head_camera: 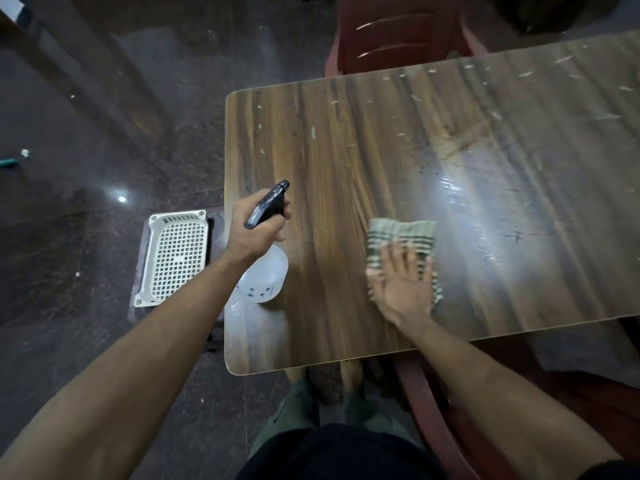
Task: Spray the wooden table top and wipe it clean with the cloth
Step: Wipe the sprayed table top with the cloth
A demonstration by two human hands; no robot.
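The wooden surface [346, 161] shows a wet, glossy patch toward its right half, and pale flecks and streaks lie scattered across the far side and the far right corner. A striped cloth [401, 237] lies flat on the near part, just left of the wet sheen. The right hand [403, 287] rests on it with fingers spread and flat, pressing it down; its blurred outline suggests a wiping stroke under way. The left hand [254, 223] grips the black trigger head of a spray bottle [265, 277], fingers curled round the neck, the clear body hanging below the wrist over the near left corner and the nozzle pointing across the boards.

The step in hand looks like wiping the sprayed area. To do it well, the palm should keep even pressure so the whole cloth stays in contact, and the strokes should overlap and carry toward the flecked far side, which looks untouched. A fresh spray there would probably help loosen the marks.

Off the left edge a white perforated basket [173, 258] lies on the dark floor [69, 237]. A red plastic chair [398, 32] stands at the far edge.
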